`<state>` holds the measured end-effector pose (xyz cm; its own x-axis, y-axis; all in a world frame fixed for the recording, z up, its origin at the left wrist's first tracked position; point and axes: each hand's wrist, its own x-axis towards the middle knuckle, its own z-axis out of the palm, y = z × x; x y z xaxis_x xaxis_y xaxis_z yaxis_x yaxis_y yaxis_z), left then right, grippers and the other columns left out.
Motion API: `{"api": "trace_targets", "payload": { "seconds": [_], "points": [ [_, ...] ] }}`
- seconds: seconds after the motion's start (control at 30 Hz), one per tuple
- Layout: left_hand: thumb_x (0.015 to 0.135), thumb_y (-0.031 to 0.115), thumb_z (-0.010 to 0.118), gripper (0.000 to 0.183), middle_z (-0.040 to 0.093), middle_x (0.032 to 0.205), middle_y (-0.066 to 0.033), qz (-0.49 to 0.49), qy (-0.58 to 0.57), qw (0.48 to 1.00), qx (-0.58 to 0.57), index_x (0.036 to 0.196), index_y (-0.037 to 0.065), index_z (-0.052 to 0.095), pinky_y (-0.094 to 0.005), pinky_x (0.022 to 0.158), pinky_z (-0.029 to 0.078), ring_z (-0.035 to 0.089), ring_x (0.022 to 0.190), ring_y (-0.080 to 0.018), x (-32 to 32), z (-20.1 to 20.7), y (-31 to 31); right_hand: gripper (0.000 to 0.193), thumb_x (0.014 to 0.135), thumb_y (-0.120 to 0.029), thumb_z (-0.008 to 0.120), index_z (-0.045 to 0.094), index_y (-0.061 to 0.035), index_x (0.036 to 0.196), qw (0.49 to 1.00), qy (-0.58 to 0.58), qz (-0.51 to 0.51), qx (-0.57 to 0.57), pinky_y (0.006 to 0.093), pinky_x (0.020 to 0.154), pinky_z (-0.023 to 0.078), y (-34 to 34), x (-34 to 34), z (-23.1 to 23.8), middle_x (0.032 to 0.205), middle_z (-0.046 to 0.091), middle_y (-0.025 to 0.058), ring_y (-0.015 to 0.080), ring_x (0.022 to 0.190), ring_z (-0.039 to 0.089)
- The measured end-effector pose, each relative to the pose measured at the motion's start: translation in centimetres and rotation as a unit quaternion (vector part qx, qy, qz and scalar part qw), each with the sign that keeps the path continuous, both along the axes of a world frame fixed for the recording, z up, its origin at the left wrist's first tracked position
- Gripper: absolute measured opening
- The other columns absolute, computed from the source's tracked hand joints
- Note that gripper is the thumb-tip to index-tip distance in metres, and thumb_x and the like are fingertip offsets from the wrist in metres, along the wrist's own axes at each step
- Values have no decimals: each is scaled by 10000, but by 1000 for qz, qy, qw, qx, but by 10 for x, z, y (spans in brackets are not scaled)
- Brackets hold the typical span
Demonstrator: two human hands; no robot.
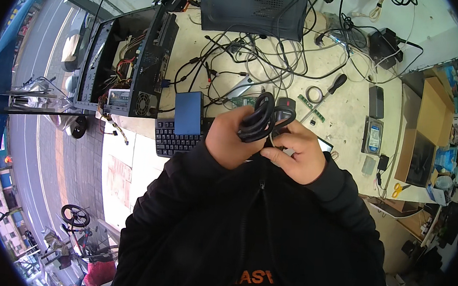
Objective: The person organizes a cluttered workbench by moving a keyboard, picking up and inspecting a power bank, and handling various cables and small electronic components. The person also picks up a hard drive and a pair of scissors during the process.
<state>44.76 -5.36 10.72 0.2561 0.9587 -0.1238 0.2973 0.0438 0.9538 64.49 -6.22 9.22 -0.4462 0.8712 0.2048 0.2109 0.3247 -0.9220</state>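
Note:
A thick black cable, wound into a bundle of loops, is gripped in my left hand in front of my chest. Close beside it, my right hand has its thumb and fingers closed on a stretch of the same cable. The exact end between those fingertips is partly hidden. A small black piece with a red mark shows just beyond the loops; whether it belongs to the cable I cannot tell. Left of my hands, a flat blue box lies across a black keyboard.
An opened computer case stands at the left edge, and a dark panel at the back. Tangled cables cover the table's far middle. At right lie a screwdriver, memory sticks, a hard drive, scissors and a cardboard box.

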Motion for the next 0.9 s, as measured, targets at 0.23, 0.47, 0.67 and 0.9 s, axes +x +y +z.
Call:
{"api": "trace_targets", "payload": {
  "seconds": [0.23, 0.47, 0.67, 0.9],
  "points": [
    [801, 19, 673, 120, 613, 774, 9, 49, -74, 993, -72, 897, 1, 602, -230, 643, 457, 544, 698, -63, -16, -5, 2, 168, 774, -54, 750, 594, 6, 758, 993, 98, 49, -54, 329, 732, 482, -5, -6, 6, 1064, 616, 154, 232, 873, 609],
    [795, 9, 679, 82, 595, 756, 26, 32, -77, 994, -68, 843, 12, 613, -231, 637, 429, 512, 694, -47, -16, 0, -1, 152, 888, -100, 627, 628, 34, 962, 885, 214, -26, -413, 241, 628, 511, -12, -20, -4, 877, 642, 68, 123, 720, 621],
    [785, 58, 703, 200, 639, 820, -40, 38, -65, 993, -93, 942, -21, 607, -258, 710, 488, 583, 767, -82, -15, -5, -4, 123, 860, -23, 607, 656, 28, 960, 929, 114, -102, -338, 214, 537, 418, -2, -20, 2, 745, 608, 30, 82, 582, 534],
    [768, 22, 713, 342, 650, 915, -20, 38, -88, 993, -68, 1082, -15, 583, -233, 762, 475, 577, 824, -65, -9, 2, -10, 85, 835, -27, 655, 685, 20, 899, 902, 174, -150, -364, 216, 611, 437, -1, -32, -2, 854, 617, 23, 71, 684, 560]
  ]
}}
